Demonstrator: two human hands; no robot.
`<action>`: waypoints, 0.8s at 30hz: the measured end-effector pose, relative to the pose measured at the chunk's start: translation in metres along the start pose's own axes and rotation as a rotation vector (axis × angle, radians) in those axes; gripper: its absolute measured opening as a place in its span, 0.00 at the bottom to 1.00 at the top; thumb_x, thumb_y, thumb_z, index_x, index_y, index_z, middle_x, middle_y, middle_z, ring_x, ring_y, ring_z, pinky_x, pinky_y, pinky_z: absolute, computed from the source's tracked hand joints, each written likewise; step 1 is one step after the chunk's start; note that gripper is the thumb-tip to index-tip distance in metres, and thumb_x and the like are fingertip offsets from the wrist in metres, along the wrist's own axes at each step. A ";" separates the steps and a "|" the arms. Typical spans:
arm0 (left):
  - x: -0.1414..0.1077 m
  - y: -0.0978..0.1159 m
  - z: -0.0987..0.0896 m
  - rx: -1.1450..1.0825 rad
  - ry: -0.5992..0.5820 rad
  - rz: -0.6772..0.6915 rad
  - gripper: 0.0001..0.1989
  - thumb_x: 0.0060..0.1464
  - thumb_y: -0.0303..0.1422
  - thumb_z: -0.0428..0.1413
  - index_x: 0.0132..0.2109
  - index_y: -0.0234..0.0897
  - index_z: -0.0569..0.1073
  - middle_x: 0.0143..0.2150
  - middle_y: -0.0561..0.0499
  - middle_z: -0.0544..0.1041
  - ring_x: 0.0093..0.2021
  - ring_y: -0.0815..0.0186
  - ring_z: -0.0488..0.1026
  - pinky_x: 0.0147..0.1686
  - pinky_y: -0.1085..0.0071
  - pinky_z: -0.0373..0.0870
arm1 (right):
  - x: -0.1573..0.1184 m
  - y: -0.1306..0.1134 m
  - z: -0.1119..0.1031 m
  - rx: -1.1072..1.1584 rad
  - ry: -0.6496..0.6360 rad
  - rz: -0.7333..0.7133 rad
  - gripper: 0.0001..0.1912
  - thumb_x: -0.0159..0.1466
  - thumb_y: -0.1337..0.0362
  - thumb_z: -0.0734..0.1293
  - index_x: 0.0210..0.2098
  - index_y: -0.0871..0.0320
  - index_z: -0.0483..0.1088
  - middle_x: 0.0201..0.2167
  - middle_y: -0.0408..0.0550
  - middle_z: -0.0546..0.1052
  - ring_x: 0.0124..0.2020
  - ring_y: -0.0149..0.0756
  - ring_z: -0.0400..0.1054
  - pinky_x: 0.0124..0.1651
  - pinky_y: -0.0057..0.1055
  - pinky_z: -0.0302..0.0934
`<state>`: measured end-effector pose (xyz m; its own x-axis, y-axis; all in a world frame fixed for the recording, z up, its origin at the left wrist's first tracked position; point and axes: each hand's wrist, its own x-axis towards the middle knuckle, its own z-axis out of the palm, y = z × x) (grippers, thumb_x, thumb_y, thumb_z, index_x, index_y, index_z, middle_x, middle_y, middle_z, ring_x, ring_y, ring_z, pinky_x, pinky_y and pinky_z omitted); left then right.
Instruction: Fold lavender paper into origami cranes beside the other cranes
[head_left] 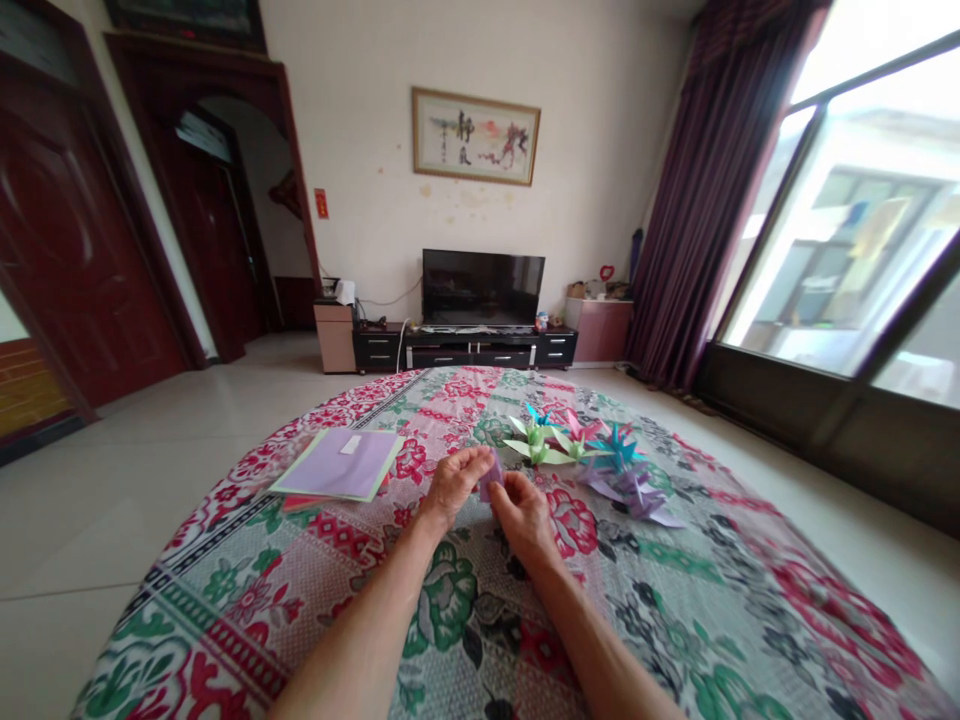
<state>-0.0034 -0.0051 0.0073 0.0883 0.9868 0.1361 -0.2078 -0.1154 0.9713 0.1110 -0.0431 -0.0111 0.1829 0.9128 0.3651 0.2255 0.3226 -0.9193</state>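
Between both hands is a small folded piece of purple paper [491, 477], held a little above the tablecloth. My left hand [454, 484] pinches its upper left side between thumb and fingers. My right hand [523, 510] grips its lower right side, with fingers curled in. The fingers hide part of the paper, so its exact fold cannot be made out. Just beyond my right hand lie several folded paper cranes: green [537, 442], blue [618, 449], pink [579, 426] and purple [641, 494]. Left of my left hand rests a stack of square paper sheets [330, 470], purple on top.
A patterned tablecloth [300, 600] covers the round table. On the purple sheet lies a small white piece [351, 445]. Past the table stand a low TV cabinet [472, 355] and a television [484, 288]. Dark curtains [682, 220] and a large window are at the right.
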 end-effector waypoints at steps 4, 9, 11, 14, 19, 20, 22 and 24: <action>-0.002 0.002 0.001 0.048 0.083 0.039 0.14 0.40 0.42 0.60 0.28 0.34 0.72 0.19 0.56 0.67 0.19 0.74 0.61 0.19 0.77 0.57 | 0.000 -0.001 -0.003 -0.173 0.168 -0.064 0.13 0.54 0.54 0.63 0.28 0.59 0.69 0.20 0.43 0.71 0.21 0.30 0.61 0.27 0.26 0.54; -0.004 -0.001 0.002 0.080 -0.011 0.022 0.15 0.41 0.42 0.59 0.23 0.34 0.70 0.18 0.54 0.67 0.17 0.73 0.63 0.18 0.76 0.58 | -0.001 -0.003 -0.003 -0.210 0.196 -0.074 0.13 0.55 0.55 0.63 0.29 0.59 0.69 0.21 0.44 0.72 0.22 0.30 0.61 0.28 0.27 0.55; -0.003 -0.001 0.002 0.087 0.000 0.031 0.14 0.41 0.42 0.59 0.26 0.33 0.71 0.18 0.55 0.67 0.18 0.73 0.63 0.19 0.76 0.58 | -0.001 -0.004 -0.003 -0.130 0.162 -0.073 0.14 0.55 0.55 0.63 0.30 0.60 0.69 0.22 0.44 0.72 0.22 0.30 0.62 0.28 0.26 0.56; -0.003 -0.002 0.000 0.078 0.002 0.044 0.16 0.42 0.42 0.58 0.34 0.34 0.74 0.21 0.56 0.69 0.21 0.73 0.64 0.20 0.77 0.59 | 0.000 -0.002 -0.003 0.053 0.067 -0.038 0.15 0.55 0.53 0.64 0.31 0.60 0.69 0.22 0.43 0.72 0.22 0.29 0.62 0.27 0.25 0.57; -0.004 -0.003 -0.003 0.071 -0.134 0.020 0.18 0.41 0.40 0.60 0.39 0.34 0.75 0.24 0.55 0.71 0.24 0.73 0.64 0.23 0.77 0.60 | 0.004 0.001 -0.004 0.254 0.001 0.076 0.17 0.52 0.52 0.67 0.33 0.60 0.69 0.23 0.43 0.72 0.21 0.29 0.63 0.26 0.26 0.59; -0.004 -0.003 -0.003 0.069 -0.146 0.015 0.17 0.41 0.39 0.60 0.38 0.34 0.75 0.24 0.55 0.70 0.24 0.73 0.64 0.23 0.77 0.59 | 0.004 0.001 -0.004 0.284 0.000 0.095 0.18 0.51 0.52 0.67 0.34 0.60 0.69 0.23 0.42 0.72 0.22 0.29 0.63 0.26 0.26 0.60; -0.004 -0.003 -0.003 0.055 -0.159 0.007 0.15 0.41 0.38 0.60 0.37 0.33 0.75 0.23 0.56 0.70 0.23 0.74 0.63 0.23 0.77 0.59 | 0.004 0.000 -0.005 0.323 0.000 0.122 0.18 0.50 0.52 0.68 0.34 0.59 0.69 0.23 0.43 0.72 0.22 0.30 0.64 0.26 0.26 0.61; -0.004 -0.004 -0.002 0.041 -0.160 0.001 0.13 0.40 0.37 0.60 0.34 0.33 0.75 0.22 0.56 0.69 0.21 0.75 0.61 0.23 0.77 0.58 | 0.004 -0.002 -0.007 0.333 -0.005 0.137 0.18 0.50 0.52 0.68 0.34 0.59 0.70 0.24 0.43 0.73 0.23 0.30 0.65 0.27 0.27 0.62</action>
<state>-0.0048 -0.0081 0.0026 0.2429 0.9562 0.1633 -0.1684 -0.1242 0.9779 0.1176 -0.0416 -0.0072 0.1844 0.9543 0.2352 -0.1252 0.2602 -0.9574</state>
